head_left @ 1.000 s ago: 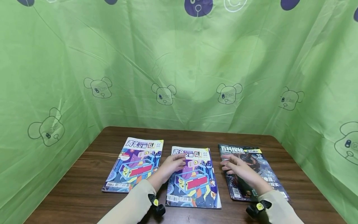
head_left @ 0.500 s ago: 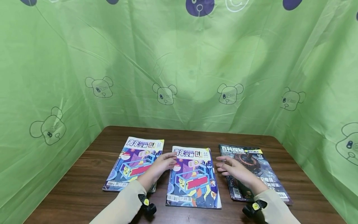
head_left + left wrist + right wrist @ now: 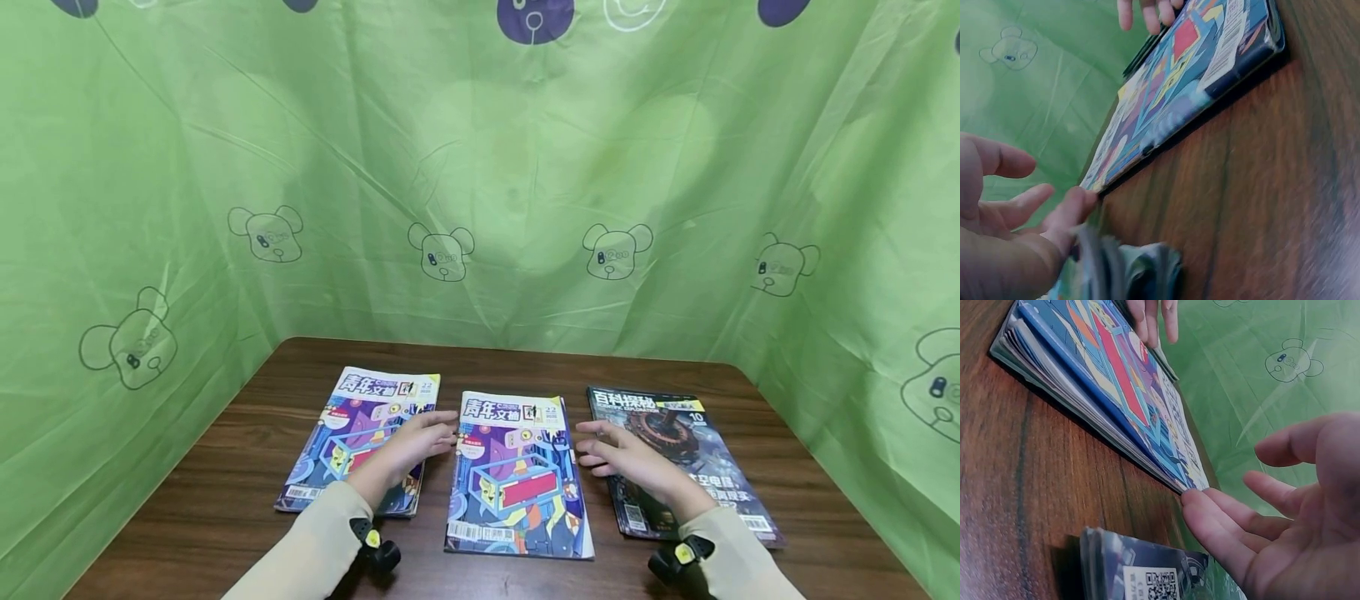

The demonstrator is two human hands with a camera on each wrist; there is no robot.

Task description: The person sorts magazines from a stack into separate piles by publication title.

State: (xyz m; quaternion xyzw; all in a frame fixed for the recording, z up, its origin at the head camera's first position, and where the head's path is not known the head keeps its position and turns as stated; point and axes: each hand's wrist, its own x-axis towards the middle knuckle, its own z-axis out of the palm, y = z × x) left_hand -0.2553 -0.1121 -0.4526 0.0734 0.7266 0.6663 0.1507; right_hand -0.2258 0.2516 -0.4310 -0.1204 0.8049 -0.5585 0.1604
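Three piles of magazines lie in a row: a purple-and-blue left pile [image 3: 322, 467], a middle pile [image 3: 517, 517] with a matching cover, and a dark right pile [image 3: 720, 475]. Over the right part of the left pile is my left hand [image 3: 408, 446], fingers loosely extended toward the middle pile's left edge. My right hand [image 3: 637, 462] hovers over the dark pile's left side, its fingertips close to the middle pile's right edge. Both wrist views show fingers apart with nothing held. Whether any fingertip touches the middle pile, I cannot tell.
The piles lie on a brown wooden table [image 3: 247, 433]. Green curtains [image 3: 525, 167] printed with bear faces hang behind it and at both sides. Each sleeve carries a black wrist camera, the left camera [image 3: 382, 554] and the right camera [image 3: 667, 565].
My left hand has moved left, off the middle magazines and over the left pile. My right hand has shifted slightly left, toward the middle pile. The magazines have stayed in place.
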